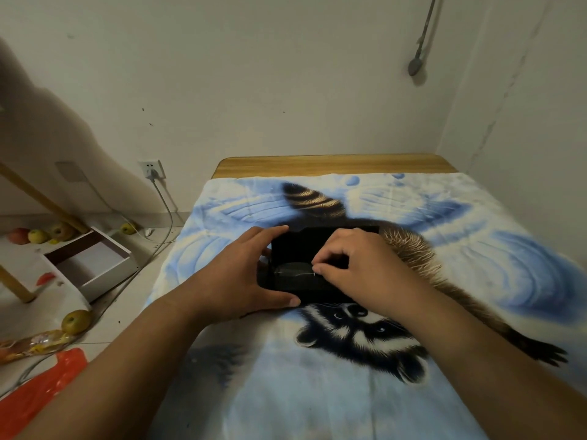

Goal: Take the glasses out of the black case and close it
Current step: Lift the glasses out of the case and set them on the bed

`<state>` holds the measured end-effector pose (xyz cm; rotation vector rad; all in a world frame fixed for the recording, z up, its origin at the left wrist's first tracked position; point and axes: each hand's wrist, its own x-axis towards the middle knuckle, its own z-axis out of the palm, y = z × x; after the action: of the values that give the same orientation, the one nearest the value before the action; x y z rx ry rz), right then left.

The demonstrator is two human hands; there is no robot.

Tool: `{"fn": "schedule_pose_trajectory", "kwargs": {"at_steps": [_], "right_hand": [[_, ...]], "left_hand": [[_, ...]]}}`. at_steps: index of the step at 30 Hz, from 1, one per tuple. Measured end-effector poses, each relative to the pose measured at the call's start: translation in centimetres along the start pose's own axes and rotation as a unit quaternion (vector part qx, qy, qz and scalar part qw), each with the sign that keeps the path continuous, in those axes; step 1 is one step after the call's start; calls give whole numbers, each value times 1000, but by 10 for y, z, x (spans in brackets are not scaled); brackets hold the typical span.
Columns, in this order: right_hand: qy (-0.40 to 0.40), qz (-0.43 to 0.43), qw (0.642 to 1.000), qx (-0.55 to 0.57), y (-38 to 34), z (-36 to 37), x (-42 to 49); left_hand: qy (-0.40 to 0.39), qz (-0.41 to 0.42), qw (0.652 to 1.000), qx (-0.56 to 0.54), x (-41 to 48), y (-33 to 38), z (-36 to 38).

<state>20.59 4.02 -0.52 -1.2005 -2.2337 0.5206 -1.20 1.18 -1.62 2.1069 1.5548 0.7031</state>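
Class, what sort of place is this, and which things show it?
Probably a bedroom at home: a raccoon-print blanket covers a bed with a wooden end, a wall socket holds a plug, and apples lie on the floor.

The left hand and right hand are being shown bare, both forearms uncovered; a short nail is being shown on the left thumb.
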Motion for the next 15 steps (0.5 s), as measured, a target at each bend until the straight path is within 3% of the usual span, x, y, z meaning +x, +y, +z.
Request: {"fn": "schedule_pose_trajectory", "kwargs": {"at_steps": [15], "right_hand": [[-71,68,995,-10,-1,-4,8]], "left_hand": [[-5,0,1000,2,0,-3,1]]}}
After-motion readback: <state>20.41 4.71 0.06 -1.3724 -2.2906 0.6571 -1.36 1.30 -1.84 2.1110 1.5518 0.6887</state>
